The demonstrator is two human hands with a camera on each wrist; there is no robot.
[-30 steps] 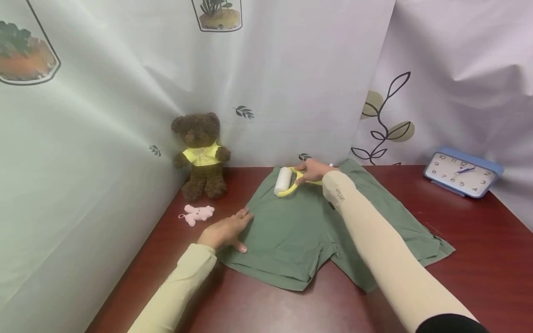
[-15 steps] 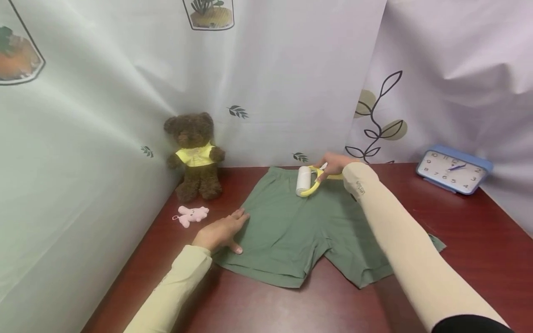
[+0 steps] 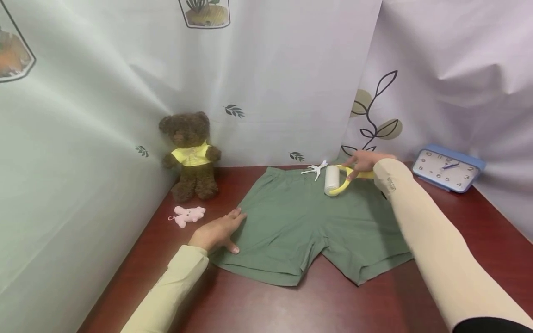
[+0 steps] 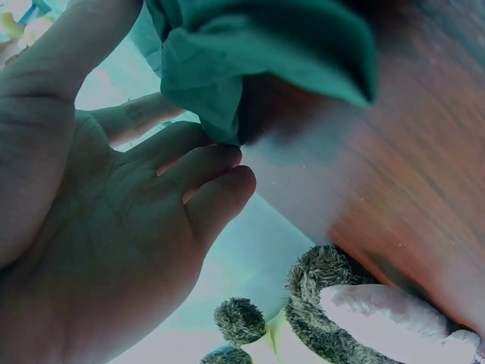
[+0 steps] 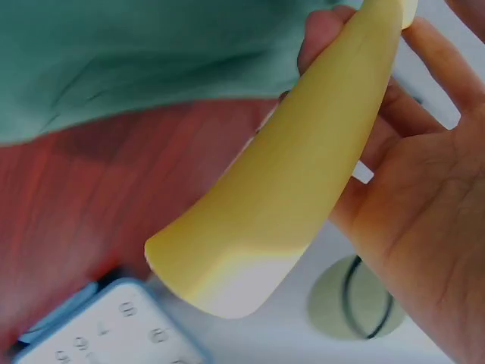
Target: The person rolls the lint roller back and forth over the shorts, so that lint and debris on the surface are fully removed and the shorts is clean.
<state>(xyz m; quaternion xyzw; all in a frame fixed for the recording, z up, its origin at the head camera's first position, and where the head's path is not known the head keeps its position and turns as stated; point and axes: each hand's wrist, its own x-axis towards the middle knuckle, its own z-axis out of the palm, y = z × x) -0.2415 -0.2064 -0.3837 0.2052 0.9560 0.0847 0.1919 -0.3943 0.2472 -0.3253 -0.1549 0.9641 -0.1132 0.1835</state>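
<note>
Green shorts (image 3: 283, 222) lie spread on the table, with a white drawstring bow (image 3: 316, 170) at the waistband. My right hand (image 3: 364, 163) grips the yellow handle (image 5: 280, 174) of a lint roller, whose white roll (image 3: 331, 179) rests on the shorts near the waistband, just right of the bow. My left hand (image 3: 218, 231) lies with extended fingers on the left leg edge of the shorts, thumb spread toward the hem. The left wrist view shows its palm (image 4: 114, 220) beside the green fabric (image 4: 265, 53).
A brown teddy bear (image 3: 189, 157) in a yellow top leans in the back left corner, with a small pink plush toy (image 3: 187, 215) in front of it. A blue-framed clock (image 3: 449, 169) stands at the back right. Patterned curtains (image 3: 283, 83) close off the back and left.
My right hand has moved the lint roller rightward along the upper shorts, from the left side past the drawstring, uncovering the bow. The left hand keeps its place on the fabric.
</note>
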